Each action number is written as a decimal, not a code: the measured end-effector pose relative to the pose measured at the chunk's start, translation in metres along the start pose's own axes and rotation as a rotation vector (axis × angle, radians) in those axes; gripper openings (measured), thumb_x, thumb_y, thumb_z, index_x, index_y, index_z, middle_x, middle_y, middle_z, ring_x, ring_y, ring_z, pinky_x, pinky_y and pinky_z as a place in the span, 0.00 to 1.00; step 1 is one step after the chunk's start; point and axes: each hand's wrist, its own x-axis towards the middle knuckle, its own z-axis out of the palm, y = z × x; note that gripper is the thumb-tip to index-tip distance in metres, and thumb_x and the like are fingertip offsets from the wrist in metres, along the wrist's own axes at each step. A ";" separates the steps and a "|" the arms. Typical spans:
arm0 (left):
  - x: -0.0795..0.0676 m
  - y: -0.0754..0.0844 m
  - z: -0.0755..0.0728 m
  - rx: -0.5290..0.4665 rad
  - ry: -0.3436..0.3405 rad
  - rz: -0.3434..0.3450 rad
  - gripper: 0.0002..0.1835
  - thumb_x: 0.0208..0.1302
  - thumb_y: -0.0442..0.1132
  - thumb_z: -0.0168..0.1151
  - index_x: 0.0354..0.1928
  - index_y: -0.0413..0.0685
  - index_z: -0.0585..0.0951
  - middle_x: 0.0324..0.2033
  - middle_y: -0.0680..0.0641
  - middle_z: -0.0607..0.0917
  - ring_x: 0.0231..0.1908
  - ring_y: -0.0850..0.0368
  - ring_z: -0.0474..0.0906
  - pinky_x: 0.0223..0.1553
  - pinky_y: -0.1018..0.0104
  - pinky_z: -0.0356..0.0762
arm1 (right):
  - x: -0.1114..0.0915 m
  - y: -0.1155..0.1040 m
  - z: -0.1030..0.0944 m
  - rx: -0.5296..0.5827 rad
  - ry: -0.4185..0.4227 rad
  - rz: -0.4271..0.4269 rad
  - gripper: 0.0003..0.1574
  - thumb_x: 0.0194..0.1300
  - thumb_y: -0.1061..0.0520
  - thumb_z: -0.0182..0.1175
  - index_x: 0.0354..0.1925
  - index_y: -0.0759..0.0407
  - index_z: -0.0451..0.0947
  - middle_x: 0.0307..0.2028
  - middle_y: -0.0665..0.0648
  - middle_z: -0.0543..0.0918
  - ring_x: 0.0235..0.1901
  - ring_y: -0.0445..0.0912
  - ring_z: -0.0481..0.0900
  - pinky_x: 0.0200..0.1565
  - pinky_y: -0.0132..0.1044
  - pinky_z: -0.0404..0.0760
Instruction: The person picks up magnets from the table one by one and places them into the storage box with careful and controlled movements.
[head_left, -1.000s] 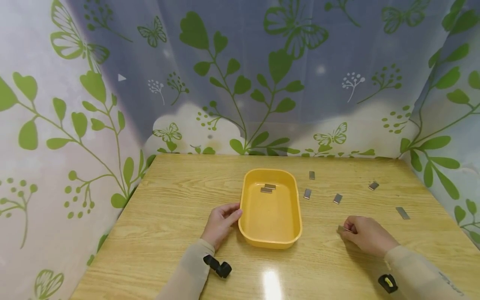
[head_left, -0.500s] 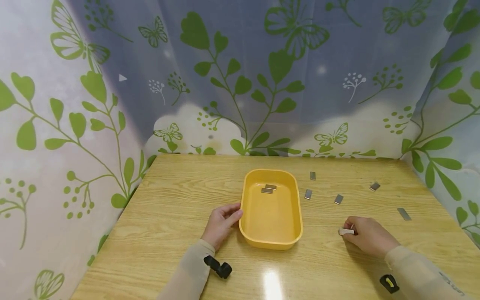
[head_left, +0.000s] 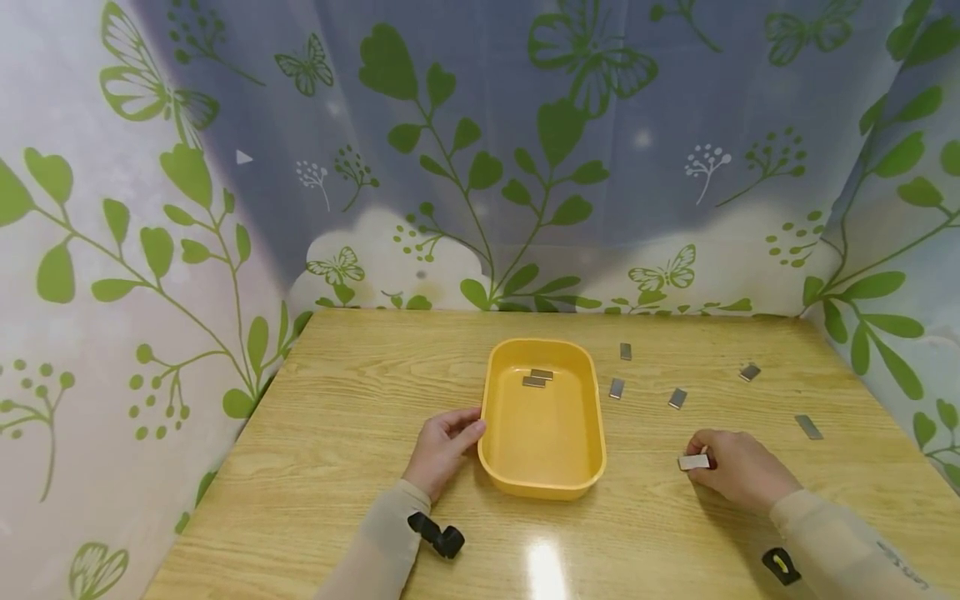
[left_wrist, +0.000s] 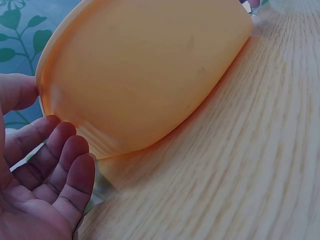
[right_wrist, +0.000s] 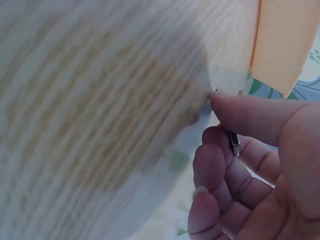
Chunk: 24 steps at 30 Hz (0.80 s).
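Observation:
A yellow tray [head_left: 542,442] with rounded corners stands on the table, two small grey metal plates [head_left: 535,382] lying inside near its far end. My left hand [head_left: 441,450] holds the tray's left side; in the left wrist view the thumb is at the rim and curled fingertips [left_wrist: 80,175] meet the outer wall. To the right of the tray, my right hand [head_left: 738,468] pinches a small rectangular metal plate [head_left: 693,462] just over the tabletop. The right wrist view shows the plate [right_wrist: 235,144] edge-on, mostly hidden by the thumb and fingers.
Several similar plates lie scattered right of the tray, among them one plate [head_left: 677,398] ahead of my right hand and another plate [head_left: 808,427] farther right. A leaf-printed curtain [head_left: 480,167] borders the back of the wooden table [head_left: 360,367].
The plate in my right hand has turned, so its pale, shiny broad face shows now. The right hand stays at the same spot; left hand and tray look still.

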 end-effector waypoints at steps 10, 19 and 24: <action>-0.001 0.000 0.000 0.005 0.000 0.013 0.21 0.65 0.38 0.63 0.56 0.30 0.76 0.49 0.33 0.80 0.47 0.45 0.78 0.42 0.69 0.79 | 0.002 0.003 -0.001 -0.037 0.045 -0.023 0.09 0.54 0.54 0.72 0.32 0.56 0.83 0.29 0.47 0.80 0.29 0.41 0.76 0.33 0.43 0.77; -0.002 -0.001 0.001 -0.005 0.002 0.012 0.21 0.65 0.37 0.62 0.55 0.30 0.77 0.49 0.33 0.80 0.48 0.45 0.78 0.42 0.68 0.79 | 0.003 0.004 0.001 -0.023 0.047 -0.021 0.12 0.54 0.53 0.72 0.35 0.56 0.83 0.31 0.47 0.82 0.30 0.41 0.78 0.35 0.43 0.78; -0.001 0.000 0.001 -0.001 0.005 0.007 0.20 0.65 0.37 0.63 0.55 0.31 0.77 0.48 0.33 0.80 0.47 0.46 0.78 0.42 0.69 0.79 | 0.006 -0.003 0.000 0.014 0.103 -0.056 0.10 0.57 0.52 0.69 0.37 0.54 0.84 0.29 0.44 0.80 0.28 0.38 0.74 0.30 0.34 0.76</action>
